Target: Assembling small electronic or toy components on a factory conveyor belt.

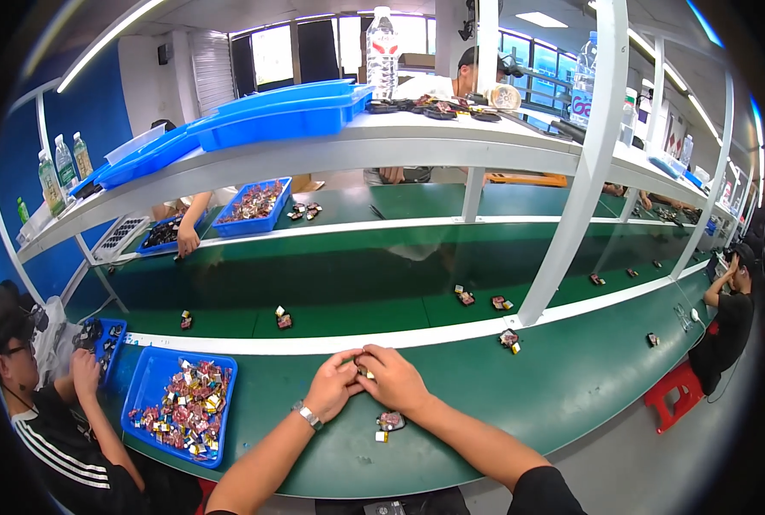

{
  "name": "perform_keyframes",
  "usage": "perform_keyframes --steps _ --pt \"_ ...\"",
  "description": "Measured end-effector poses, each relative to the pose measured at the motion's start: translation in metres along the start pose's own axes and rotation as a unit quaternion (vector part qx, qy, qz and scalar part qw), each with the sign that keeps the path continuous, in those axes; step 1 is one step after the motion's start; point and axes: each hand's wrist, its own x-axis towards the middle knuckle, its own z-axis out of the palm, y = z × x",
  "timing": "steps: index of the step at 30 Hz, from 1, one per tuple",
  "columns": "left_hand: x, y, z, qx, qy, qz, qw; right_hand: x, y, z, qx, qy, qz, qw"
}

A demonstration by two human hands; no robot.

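Observation:
My left hand (329, 393), with a metal-banded watch (307, 415) at its wrist, meets my right hand (394, 380) above the green bench. Both hands are closed around a small electronic part (365, 372). Fingers cover most of it; only a pale, dark-edged bit shows. Just below my right hand, on the bench, lies a similar electronic part (390, 421), reddish and black with a white-and-yellow tab. To the left of my left hand, a blue tray (135, 396) holds a heap of such reddish parts with white and yellow tabs.
A white rail (314, 346) divides my bench from a green conveyor belt (357, 300) carrying scattered parts. A white post (571, 172) supports a shelf with blue trays (288, 116) and bottles. People sit left and right; a red stool (674, 395) stands at right.

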Motion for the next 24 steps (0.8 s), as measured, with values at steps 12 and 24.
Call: perform_keyframes --steps 12,24 --pt "-0.080 0.034 -0.071 0.162 0.060 0.027 0.985 0.017 0.109 -0.025 -0.110 0.063 0.159 0.979" --pt "-0.089 0.058 -0.058 0.185 0.028 -0.028 0.982 0.014 0.204 -0.106 -0.257 -0.009 0.385 0.886"
